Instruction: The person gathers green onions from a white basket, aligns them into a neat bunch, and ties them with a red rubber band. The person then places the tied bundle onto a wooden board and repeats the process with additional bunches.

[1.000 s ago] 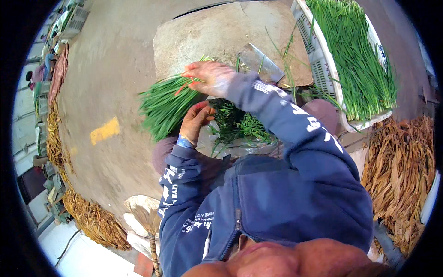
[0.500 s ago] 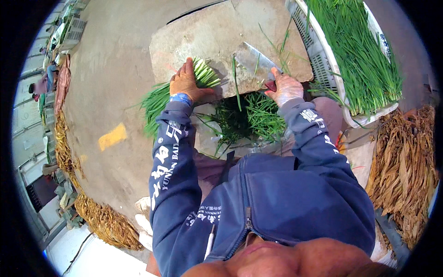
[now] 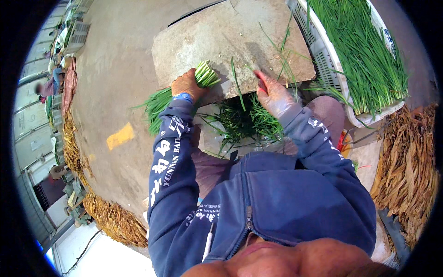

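Observation:
My left hand is closed around a bunch of garlic chives. Its pale cut ends point up and right over the board's near left edge, and the green leaves hang down to the left. In my right hand is a knife, gripped by its red handle at the board's near edge. The blade is turned so that its flat face hardly shows. Loose green leaves lie on the worn board between and beyond my hands. Below it, between my knees, a heap of cut green leaves fills a dark space.
At the right stands a white plastic crate full of long green chives. Dried brown leaves are piled at the lower right, with more brown bundles at the left. A person is far off at the left.
The knife has turned from lying flat-faced in view to nearly edge-on, and my right hand has shifted slightly left and nearer. The bunch's ends look gathered tighter in my left hand.

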Tool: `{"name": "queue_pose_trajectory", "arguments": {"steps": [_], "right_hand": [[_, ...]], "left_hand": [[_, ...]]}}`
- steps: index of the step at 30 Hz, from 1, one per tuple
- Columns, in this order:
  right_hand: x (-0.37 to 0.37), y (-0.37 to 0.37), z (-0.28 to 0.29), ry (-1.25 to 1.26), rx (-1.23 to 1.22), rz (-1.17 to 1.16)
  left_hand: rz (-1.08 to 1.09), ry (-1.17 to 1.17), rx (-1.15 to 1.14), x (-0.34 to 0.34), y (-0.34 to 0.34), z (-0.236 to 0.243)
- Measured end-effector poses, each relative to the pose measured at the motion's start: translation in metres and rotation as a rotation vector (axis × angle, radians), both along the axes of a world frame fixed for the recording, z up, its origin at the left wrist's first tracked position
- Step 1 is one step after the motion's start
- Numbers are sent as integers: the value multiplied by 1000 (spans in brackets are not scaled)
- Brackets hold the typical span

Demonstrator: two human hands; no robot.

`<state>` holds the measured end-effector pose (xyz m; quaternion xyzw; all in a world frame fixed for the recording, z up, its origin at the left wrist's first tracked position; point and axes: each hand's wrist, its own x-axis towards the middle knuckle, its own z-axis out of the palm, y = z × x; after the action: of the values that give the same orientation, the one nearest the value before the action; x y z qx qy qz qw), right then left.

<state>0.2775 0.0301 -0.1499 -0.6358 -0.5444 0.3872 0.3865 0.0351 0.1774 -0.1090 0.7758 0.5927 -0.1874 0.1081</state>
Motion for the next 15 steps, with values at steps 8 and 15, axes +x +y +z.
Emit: {"name": "queue_pose_trajectory", "arguments": {"steps": [8, 15], "right_hand": [[-34, 0, 41, 228, -157, 160], [-46, -1, 33, 165, -148, 192]], "left_hand": [[72, 115, -232, 14, 24, 3], [68, 187, -241, 30, 20, 6]]}}
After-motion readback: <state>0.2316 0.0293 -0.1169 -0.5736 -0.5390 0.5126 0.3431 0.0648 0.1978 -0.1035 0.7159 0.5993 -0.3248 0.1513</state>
